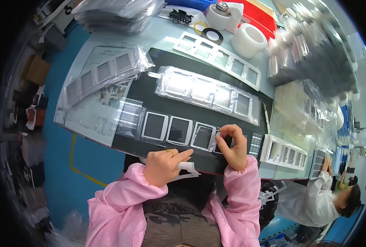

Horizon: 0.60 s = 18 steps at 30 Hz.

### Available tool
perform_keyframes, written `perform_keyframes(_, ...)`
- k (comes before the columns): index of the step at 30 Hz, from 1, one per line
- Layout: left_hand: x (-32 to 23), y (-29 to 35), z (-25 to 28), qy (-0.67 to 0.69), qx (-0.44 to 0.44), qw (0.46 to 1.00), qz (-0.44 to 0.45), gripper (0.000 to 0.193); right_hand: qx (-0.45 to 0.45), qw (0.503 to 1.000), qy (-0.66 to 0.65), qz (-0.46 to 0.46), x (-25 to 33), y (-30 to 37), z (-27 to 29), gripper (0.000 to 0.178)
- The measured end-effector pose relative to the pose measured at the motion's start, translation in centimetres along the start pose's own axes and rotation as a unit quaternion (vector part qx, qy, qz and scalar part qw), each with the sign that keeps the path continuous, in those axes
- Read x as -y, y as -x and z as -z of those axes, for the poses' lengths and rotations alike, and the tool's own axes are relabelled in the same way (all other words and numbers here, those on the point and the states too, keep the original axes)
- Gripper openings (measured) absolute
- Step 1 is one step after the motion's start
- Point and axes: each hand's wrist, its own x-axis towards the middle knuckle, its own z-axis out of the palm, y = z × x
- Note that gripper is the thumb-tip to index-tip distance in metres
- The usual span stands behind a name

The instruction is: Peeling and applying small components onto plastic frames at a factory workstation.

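Across the near edge of the dark mat (pixel 148 108) lies a row of white-bordered rectangular frames (pixel 155 126) on a transparent plastic sheet. My left hand (pixel 164 164) is closed round a white paper-like strip (pixel 186 166), whose thin cut-out pieces dangle below it. Its index finger points toward the row. Over the right part of the row, my right hand (pixel 233 149) pinches thumb and fingertip together at the edge of the third frame (pixel 203 136). What lies between those fingertips is too small to make out, and the hand partly covers the last frame.
Behind the row lie a plastic-wrapped frame strip (pixel 207 91) and a white frame strip (pixel 228 61). Bagged frames (pixel 104 72) are at left, a stack of white strips (pixel 282 151) at right. White rolls (pixel 249 40) and a red tray (pixel 259 18) stand behind. A co-worker (pixel 314 197) is at right.
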Motion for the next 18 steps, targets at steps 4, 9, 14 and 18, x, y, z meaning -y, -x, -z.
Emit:
perform_keyframes(4, -0.15, -0.14, -0.06, -0.019, 0.018, 1.000, 0.018, 0.030, 0.003, 1.000, 0.012, 0.014, 0.06, -0.12, -0.14, 0.023)
perform_keyframes(9, -0.27, -0.32, 0.08, -0.014, 0.020, 0.999, 0.025, 0.033, 0.003, 0.999, 0.026, 0.025, 0.15, -0.19, -0.21, 0.023)
perform_keyframes(14, -0.21, -0.31, 0.17, -0.009, 0.021, 0.999, 0.029, 0.036, 0.007, 0.999, 0.029, 0.037, 0.20, -0.37, -0.21, 0.022)
perform_keyframes(18, -0.19, -0.34, 0.20, -0.009, 0.022, 0.999, 0.027, 0.037, 0.013, 0.998, 0.042, 0.052, 0.18, -0.44, -0.12, 0.022)
